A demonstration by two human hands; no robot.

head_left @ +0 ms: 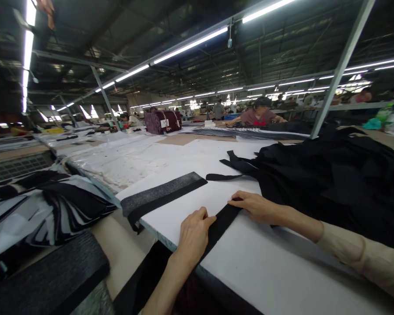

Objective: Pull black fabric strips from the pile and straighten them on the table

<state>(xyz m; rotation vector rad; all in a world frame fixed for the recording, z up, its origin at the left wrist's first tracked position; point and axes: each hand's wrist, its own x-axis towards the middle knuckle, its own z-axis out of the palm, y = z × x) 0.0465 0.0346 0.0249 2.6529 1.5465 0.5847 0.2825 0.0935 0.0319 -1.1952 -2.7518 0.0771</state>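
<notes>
A black fabric strip [220, 226] lies slantwise across the white tabletop, its near part running over the front edge. My left hand [193, 232] is closed at the strip's left side, thumb pointing along the cloth and fingers curled. Toward the far end, my right hand [254, 206] pinches the strip between thumb and fingers. To the left of my hands rests a stack of dark grey and black strips [166, 194], partly overhanging the edge. Loose black strips [236, 168] trail from a big heap of black fabric [315, 175] on the right.
The white table [269, 271] has its edge close to me. Layered black and white cloth [52, 210] is heaped at lower left, above a dark felt-like stack [62, 267]. A metal post [343, 65] rises at right. Across the table are a maroon bundle [162, 121] and a person [258, 116].
</notes>
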